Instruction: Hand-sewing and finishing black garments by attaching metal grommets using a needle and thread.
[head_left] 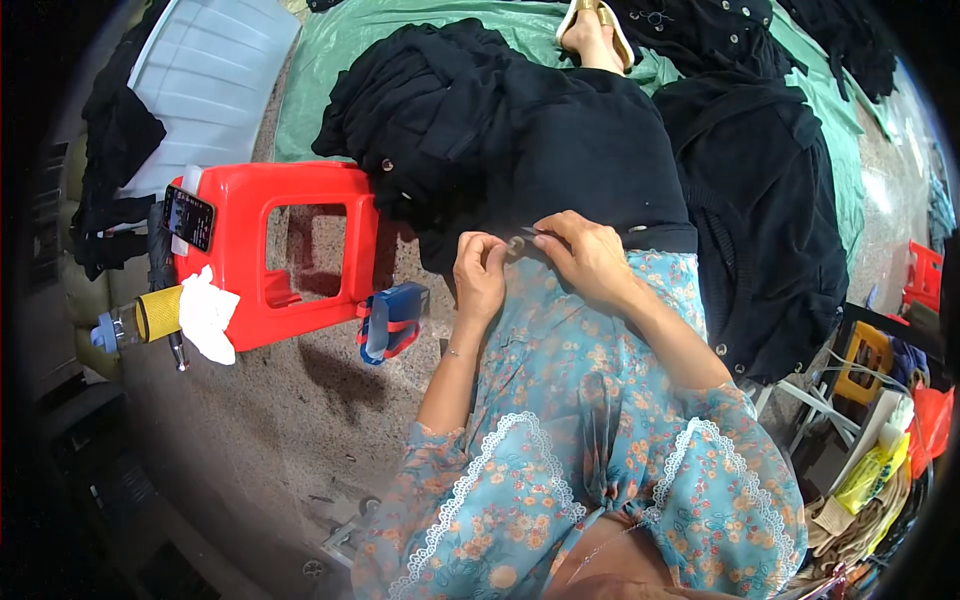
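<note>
A black knit garment [590, 140] lies across my lap, over a blue floral dress [560, 330]. At its near edge is a small round button [516, 243], between my two hands. My left hand [480, 278] is closed in a pinch at that edge, just left of the button. My right hand [590, 258] is closed too, with thumb and forefinger on a small pointed metal tool [530, 231] directed at the button. Its exact kind is too small to make out. Another light button [638, 229] shows on the hem beside my right hand.
A red plastic stool [240, 255] stands at left, with a phone [188, 218], white tissue [208, 312] and a bottle [130, 325] by it. A blue container [392, 320] hangs on its side. More black garments [765, 200] lie right, over green sheeting [310, 90]. Bags [875, 475] crowd the lower right.
</note>
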